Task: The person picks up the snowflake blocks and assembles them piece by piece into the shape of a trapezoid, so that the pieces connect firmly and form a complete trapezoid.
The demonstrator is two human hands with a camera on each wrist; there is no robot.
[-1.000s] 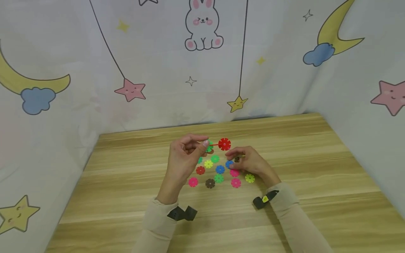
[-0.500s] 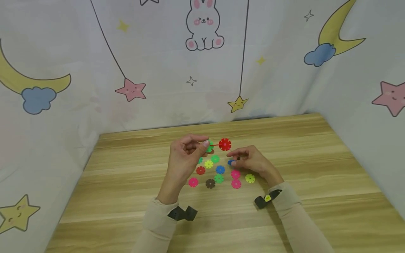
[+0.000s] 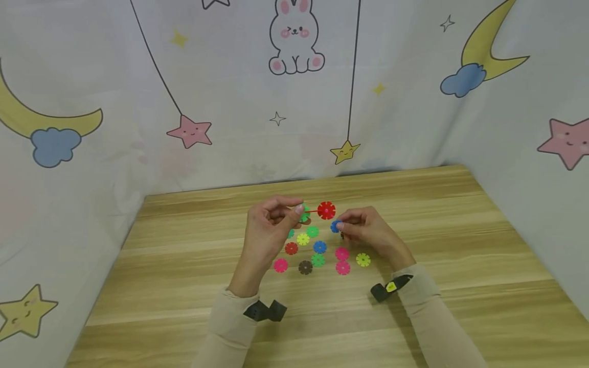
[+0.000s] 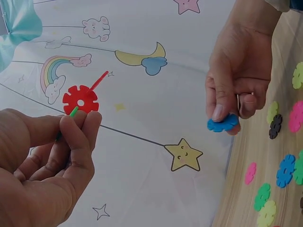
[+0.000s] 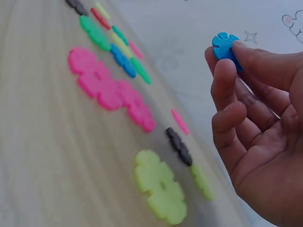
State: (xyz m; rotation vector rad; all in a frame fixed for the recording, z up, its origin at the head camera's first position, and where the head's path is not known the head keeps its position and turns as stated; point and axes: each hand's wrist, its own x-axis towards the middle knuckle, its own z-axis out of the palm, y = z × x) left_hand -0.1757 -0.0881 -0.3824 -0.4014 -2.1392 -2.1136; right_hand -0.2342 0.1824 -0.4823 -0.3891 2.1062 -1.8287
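Note:
My left hand (image 3: 269, 227) pinches a joined group of notched plastic flower discs above the table. A green disc (image 3: 304, 213) sits at its thumb and fingertips, and a red disc (image 3: 326, 210) faces the head camera beyond it. Another red disc, seen edge-on, links them; the left wrist view shows its thin edge sticking out past the round red disc (image 4: 80, 100). My right hand (image 3: 372, 231) holds a blue disc (image 5: 225, 49) between thumb and fingers, raised off the table and apart from the joined group. The left fingers hide part of the green disc.
Loose discs lie on the wooden table (image 3: 184, 286) below the hands: a yellow one (image 3: 303, 239), a blue one (image 3: 319, 247), a brown one (image 3: 306, 267), several pink and green ones. A printed curtain (image 3: 230, 102) hangs behind the table.
My right hand has lifted the blue disc from among the loose ones, bringing it up near the red disc. The left hand and its joined discs stay nearly still.

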